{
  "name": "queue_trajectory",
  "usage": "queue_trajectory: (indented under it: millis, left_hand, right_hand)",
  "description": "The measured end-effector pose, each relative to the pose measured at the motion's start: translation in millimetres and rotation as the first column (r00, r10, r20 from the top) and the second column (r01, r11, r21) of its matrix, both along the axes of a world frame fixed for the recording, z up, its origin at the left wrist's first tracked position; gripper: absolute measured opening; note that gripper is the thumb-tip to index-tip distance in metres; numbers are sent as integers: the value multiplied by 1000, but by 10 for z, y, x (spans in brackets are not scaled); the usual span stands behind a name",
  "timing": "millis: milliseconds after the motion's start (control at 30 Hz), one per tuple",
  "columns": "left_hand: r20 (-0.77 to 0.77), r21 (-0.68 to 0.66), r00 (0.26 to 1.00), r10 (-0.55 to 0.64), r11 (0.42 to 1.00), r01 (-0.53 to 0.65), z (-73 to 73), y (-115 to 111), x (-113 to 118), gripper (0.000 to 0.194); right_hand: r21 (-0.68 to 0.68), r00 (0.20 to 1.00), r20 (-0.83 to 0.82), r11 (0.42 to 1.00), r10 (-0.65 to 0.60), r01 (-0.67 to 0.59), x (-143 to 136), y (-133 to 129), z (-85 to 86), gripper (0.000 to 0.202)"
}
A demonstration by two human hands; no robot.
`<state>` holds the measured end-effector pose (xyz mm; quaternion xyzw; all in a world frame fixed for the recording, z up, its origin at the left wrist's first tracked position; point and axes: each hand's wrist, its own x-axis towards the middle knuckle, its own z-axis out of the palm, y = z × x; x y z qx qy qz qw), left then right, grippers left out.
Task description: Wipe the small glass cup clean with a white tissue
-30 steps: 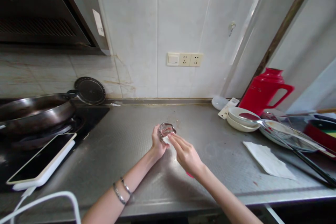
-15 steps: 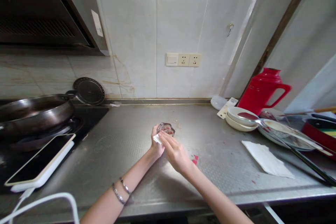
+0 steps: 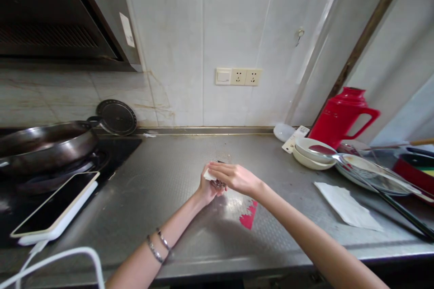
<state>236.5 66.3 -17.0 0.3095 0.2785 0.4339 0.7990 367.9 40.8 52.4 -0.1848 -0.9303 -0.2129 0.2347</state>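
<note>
My left hand point(image 3: 207, 189) is wrapped round a small glass dish point(image 3: 219, 184), holding it just above the steel counter. Laid across the dish from the right, my right hand point(image 3: 237, 178) presses a piece of white tissue point(image 3: 208, 175) against it with its fingers together. Most of the dish and part of the tissue are hidden under the fingers. A torn pink-red scrap point(image 3: 248, 217) lies on the counter below my right wrist.
A pan point(image 3: 50, 144) sits on the stove at left, with a phone point(image 3: 56, 203) in front. At right are stacked bowls point(image 3: 313, 162), a red thermos point(image 3: 342, 115), a folded white tissue point(image 3: 347, 205) and plates with utensils.
My right hand has swung round to lie flatter across the dish, covering more of it. The dish is now tilted and sits slightly lower, and more of the red scrap shows.
</note>
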Motion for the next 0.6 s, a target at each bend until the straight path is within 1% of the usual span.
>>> queue_trajectory:
  millis: [67, 167, 267, 400, 500, 600]
  left_hand:
    - [-58, 43, 996, -61, 997, 63, 6, -25, 19, 59]
    - [-53, 60, 991, -120, 991, 123, 27, -63, 34, 62]
    - [-18, 25, 993, -121, 992, 121, 56, -89, 32, 60]
    - [1, -22, 991, -131, 991, 131, 86, -92, 22, 58]
    - [53, -45, 995, -86, 995, 89, 105, -70, 5, 55]
    - [102, -66, 995, -6, 998, 13, 119, -33, -23, 50]
  right_hand:
    - [-9, 999, 34, 1000, 2, -2, 70, 63, 39, 23]
    - [-75, 998, 55, 997, -20, 24, 180, 139, 65, 24]
    - [-165, 999, 21, 985, -47, 50, 254, 157, 63, 29]
    - [-278, 996, -49, 958, -80, 63, 278, 127, 34, 34]
    - [-324, 988, -85, 941, -132, 98, 298, 114, 14, 42]
    - [-318, 982, -90, 939, -166, 130, 332, 101, -7, 55]
